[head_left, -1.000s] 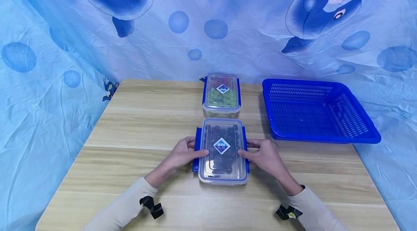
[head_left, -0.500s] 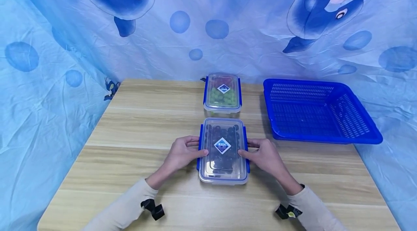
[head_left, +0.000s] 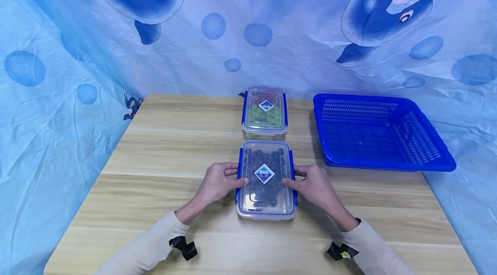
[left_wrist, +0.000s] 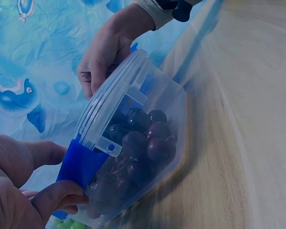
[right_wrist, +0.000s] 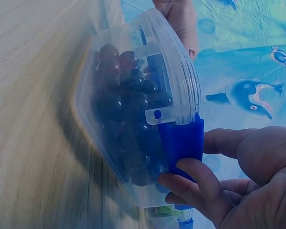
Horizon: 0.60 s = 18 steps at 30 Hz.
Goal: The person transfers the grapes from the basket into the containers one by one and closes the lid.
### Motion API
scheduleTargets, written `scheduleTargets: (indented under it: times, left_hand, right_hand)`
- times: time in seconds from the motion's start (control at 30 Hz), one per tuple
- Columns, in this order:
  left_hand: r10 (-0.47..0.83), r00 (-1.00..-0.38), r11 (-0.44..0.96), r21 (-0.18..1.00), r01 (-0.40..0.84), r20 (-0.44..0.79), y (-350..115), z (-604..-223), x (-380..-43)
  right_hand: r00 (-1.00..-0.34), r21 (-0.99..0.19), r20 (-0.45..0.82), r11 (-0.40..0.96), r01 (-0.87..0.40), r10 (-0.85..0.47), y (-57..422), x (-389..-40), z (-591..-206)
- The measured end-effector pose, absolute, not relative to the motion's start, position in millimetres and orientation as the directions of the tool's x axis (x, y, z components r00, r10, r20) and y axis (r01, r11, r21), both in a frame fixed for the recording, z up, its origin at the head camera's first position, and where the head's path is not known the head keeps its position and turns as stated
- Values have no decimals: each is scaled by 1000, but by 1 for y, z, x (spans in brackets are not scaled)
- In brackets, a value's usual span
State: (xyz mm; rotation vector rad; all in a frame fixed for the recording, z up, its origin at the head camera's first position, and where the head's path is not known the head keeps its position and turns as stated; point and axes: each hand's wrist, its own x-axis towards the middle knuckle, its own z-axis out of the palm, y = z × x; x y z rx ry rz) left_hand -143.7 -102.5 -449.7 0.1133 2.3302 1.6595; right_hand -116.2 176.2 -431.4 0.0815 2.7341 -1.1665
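Observation:
A clear lidded food container [head_left: 265,197] with blue side latches and dark grapes [left_wrist: 150,138] inside sits on the table in front of me. My left hand [head_left: 217,182] holds its left side, thumb on the lid and fingers at the blue latch [left_wrist: 81,164]. On the opposite side my right hand [head_left: 314,184] grips it likewise, thumb on the lid edge, fingers around the right latch [right_wrist: 183,148]. Both latches lie down along the sides. Just behind stands a second food container [head_left: 265,122], lid on, with green grapes and something reddish inside.
A blue perforated plastic basket [head_left: 328,160] stands at the back right of the wooden table [head_left: 167,150]. A blue dolphin-print curtain [head_left: 295,68] hangs behind the table and along its sides.
The left latch, flared outward a second ago, now lies down against the container's side, and the left fingers moved in with it. The right hand has stayed nearly in place.

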Motion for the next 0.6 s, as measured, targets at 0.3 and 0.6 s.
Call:
scheduleTargets:
  times: [0.3, 0.6]
  left_hand:
    - [207, -959, 400, 911, -96, -192, -106, -449, -140]
    - [237, -968, 548, 834, 62, -83, -125, -425, -150]
  right_hand:
    - [-980, -714, -198, 686, 141, -5, 177, -115, -432]
    - [-995, -666, 91, 741, -85, -33, 191, -110, -411]
